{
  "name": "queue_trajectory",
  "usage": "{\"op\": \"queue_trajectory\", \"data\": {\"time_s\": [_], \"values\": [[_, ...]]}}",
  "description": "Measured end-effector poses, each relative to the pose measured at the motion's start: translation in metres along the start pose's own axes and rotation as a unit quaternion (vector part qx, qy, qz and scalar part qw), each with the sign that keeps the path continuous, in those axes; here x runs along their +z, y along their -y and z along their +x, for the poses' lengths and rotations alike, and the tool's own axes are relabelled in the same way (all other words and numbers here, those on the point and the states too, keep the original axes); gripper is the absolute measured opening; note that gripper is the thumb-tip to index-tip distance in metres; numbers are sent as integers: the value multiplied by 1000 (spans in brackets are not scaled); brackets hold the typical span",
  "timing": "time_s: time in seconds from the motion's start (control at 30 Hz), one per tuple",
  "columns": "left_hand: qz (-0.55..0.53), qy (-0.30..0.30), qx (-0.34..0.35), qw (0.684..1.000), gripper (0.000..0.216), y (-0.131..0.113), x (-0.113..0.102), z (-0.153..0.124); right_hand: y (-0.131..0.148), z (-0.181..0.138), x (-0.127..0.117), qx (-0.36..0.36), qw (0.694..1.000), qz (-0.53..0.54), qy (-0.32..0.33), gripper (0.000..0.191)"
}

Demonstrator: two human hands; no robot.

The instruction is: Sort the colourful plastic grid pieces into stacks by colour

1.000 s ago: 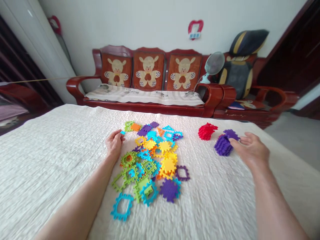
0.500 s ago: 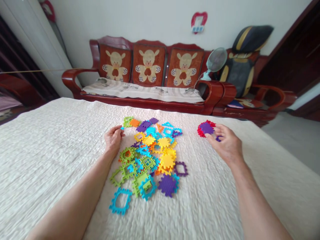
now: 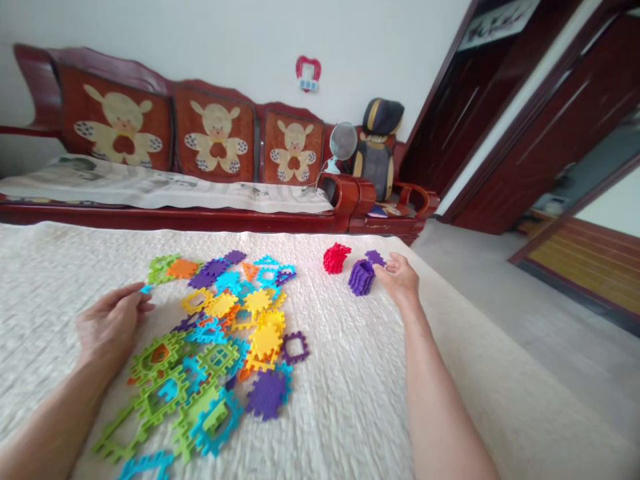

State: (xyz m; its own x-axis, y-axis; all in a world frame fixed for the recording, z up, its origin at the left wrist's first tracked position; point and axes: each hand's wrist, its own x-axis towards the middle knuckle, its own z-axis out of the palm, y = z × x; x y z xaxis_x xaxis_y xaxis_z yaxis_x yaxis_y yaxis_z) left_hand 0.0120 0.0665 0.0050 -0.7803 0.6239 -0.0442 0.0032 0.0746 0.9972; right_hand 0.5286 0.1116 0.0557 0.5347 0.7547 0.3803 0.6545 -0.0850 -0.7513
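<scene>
A heap of flat, toothed plastic tiles point(image 3: 220, 333) in green, blue, yellow, orange and purple lies on a cream quilted cover point(image 3: 350, 400). My left hand point(image 3: 110, 323) rests at the heap's left edge, fingers curled, pinching a small blue tile point(image 3: 146, 289). To the right stand a red stack of tiles point(image 3: 336, 257) and a purple stack point(image 3: 361, 277). My right hand point(image 3: 401, 280) is beside the purple stack, its fingers closed on a loose purple tile point(image 3: 375, 257) at the stack's top.
A dark red wooden sofa point(image 3: 200, 200) with bear-print cushions runs along the far edge. A small fan point(image 3: 343, 143) and a backpack point(image 3: 377, 147) sit at its right end. Dark wooden doors point(image 3: 500, 120) and bare floor point(image 3: 525, 320) lie to the right.
The view has swung to the right. My right hand moved from the red stack, carrying a purple tile, to the purple stack. My left hand has stayed at the heap's edge.
</scene>
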Motion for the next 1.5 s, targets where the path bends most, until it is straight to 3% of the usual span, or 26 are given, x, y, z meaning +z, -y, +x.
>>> {"op": "queue_trajectory", "data": {"time_s": [0.33, 0.87, 0.93, 1.03, 1.13, 1.2, 1.5], "values": [[40, -6, 3, 999, 43, -12, -1, -15, 7, -7, 3, 3, 998, -22, 64, 58], [52, 4, -3, 999, 51, -12, 1, -13, 4, -8, 6, -6, 998, -26, 61, 61], [55, 3, -2, 998, 53, -13, 1, -14, 2, -7, 8, -17, 999, -11, 35, 60], [56, -4, -8, 998, 56, -18, 0, -20, 2, -4, 6, -56, 996, 40, -64, 53], [61, -3, -1, 998, 54, -26, -2, -30, 7, 0, 0, -91, 972, 110, -188, 44], [69, 5, 8, 998, 53, -31, -3, -37, 11, 2, -5, -98, 955, 149, -237, 40], [67, 9, 36, 997, 46, -33, -5, -46, 8, 3, -5, -89, 941, 198, -260, 36]]}}
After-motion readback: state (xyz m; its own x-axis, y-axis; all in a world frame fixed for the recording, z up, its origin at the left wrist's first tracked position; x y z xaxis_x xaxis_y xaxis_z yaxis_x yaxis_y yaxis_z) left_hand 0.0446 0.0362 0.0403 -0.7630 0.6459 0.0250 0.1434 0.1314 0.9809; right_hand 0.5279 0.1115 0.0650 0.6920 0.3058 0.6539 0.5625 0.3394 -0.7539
